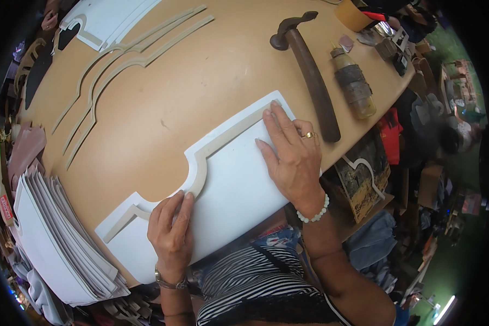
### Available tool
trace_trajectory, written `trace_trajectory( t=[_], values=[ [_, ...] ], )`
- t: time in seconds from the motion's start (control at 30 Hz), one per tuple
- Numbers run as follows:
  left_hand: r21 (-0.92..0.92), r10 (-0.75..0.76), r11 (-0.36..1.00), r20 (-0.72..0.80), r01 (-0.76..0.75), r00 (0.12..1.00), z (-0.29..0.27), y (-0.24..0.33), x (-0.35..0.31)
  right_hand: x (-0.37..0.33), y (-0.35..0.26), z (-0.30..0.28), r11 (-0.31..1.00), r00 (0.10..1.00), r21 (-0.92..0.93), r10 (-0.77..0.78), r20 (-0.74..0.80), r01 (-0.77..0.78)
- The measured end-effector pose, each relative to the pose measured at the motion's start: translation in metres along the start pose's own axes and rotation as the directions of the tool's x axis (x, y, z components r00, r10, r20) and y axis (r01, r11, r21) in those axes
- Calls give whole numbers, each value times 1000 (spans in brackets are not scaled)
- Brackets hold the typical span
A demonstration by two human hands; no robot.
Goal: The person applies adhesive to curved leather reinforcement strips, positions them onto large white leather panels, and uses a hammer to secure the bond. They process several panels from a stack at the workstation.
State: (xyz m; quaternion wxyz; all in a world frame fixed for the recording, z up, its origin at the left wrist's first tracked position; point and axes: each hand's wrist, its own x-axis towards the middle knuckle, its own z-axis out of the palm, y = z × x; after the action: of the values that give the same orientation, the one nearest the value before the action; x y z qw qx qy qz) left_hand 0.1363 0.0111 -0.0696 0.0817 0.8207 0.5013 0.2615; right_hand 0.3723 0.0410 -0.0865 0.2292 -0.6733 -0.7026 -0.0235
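A white cut sheet (pixel 233 190) with a stepped, curved far edge lies in front of me on the table. Along that edge runs a narrow beige strip (pixel 234 133), following the curve a little inside the white border. My left hand (pixel 171 233) rests its fingertips on the strip at the inner curve, fingers extended and slightly bent. Toward the sheet's far right corner, my right hand (pixel 294 152) lies with stretched fingers, their tips pressing the strip's end. Neither hand grips anything.
Several loose beige strips (pixel 141 57) lie at the far left, near more white pieces (pixel 111 22). A hammer (pixel 315 81) and a wrapped glue bottle (pixel 354 84) lie at right. White sheets are stacked (pixel 65 244) at left. Another person's hand (pixel 49 20) shows far left.
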Motion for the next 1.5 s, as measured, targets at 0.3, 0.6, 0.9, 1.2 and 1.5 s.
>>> trace_trajectory(
  t=[0.3,0.6,0.9,1.2,1.5],
  values=[
    [-27,-29,999,15,29,999,1,1,1,1,-2,-2,999,1000,-45,9,24,-8],
    [-24,-31,999,9,31,999,0,1,1,1,-1,-2,999,1000,-36,8,18,-7],
    [-11,8,1000,-7,-8,1000,2,-3,0,11,3,-13,1000,997,26,0,83,-2],
    [7,-38,999,23,38,999,0,-4,-2,15,12,-4,985,986,83,-154,67,149],
    [10,-30,1000,-7,30,1000,3,-6,-4,20,6,-13,959,953,59,-283,109,278]
  ],
)
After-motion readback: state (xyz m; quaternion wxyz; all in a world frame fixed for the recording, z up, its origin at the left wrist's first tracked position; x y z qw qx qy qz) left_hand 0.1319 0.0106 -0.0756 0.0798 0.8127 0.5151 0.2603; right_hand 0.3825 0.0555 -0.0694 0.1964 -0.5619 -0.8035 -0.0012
